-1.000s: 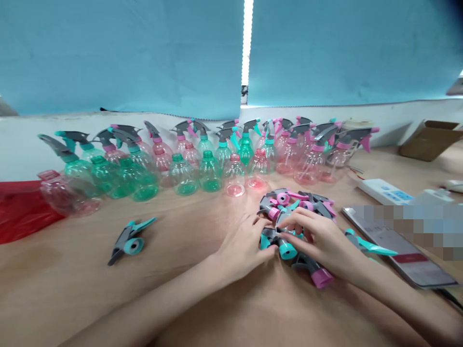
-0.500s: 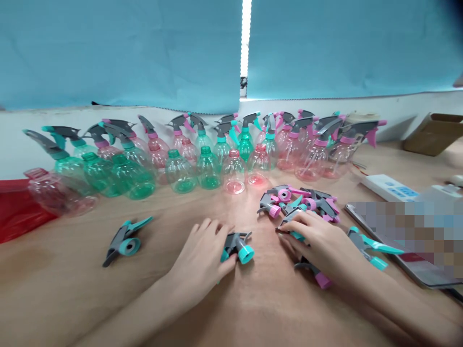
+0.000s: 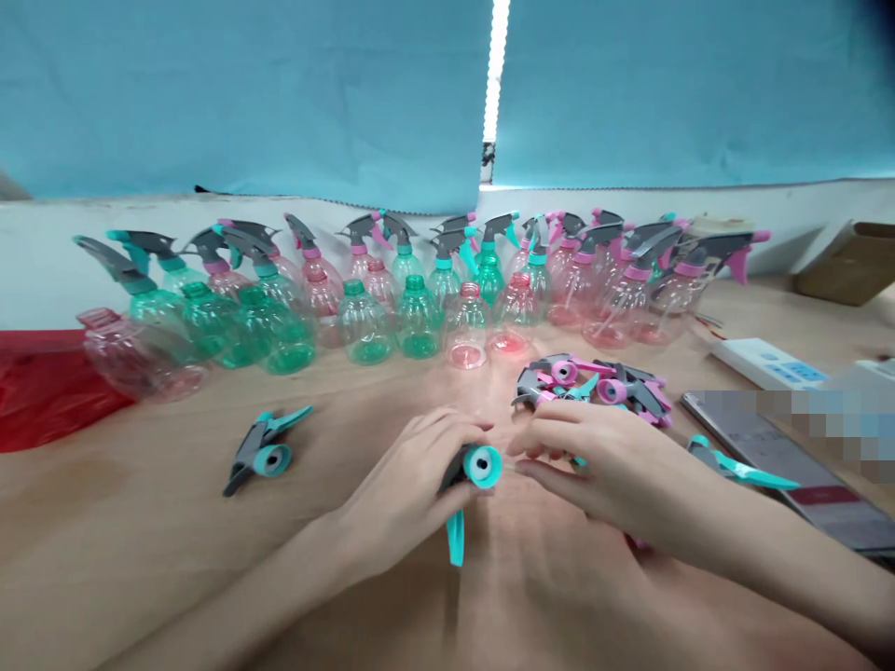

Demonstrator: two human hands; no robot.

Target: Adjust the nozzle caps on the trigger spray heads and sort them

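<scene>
My left hand (image 3: 409,485) is closed round a grey and teal spray trigger head (image 3: 470,475), its round teal cap facing me and its teal lever hanging down. My right hand (image 3: 601,471) sits just right of it, thumb and forefinger pinched together near the cap; what they hold is too small to make out. Behind my right hand lies a pile of pink and teal trigger heads (image 3: 601,382). A single grey and teal trigger head (image 3: 264,449) lies alone on the wooden table (image 3: 140,522) to the left.
A row of clear green and pink spray bottles (image 3: 392,289) lines the back, some capped with triggers. A red bag (image 3: 42,387) lies at far left. A phone or tablet (image 3: 790,466), a white power strip (image 3: 765,362) and a cardboard box (image 3: 846,266) sit right.
My left hand drew a teal trigger head out of the pile, lifted it and turned its cap toward me. My right hand left the pile and came up beside it.
</scene>
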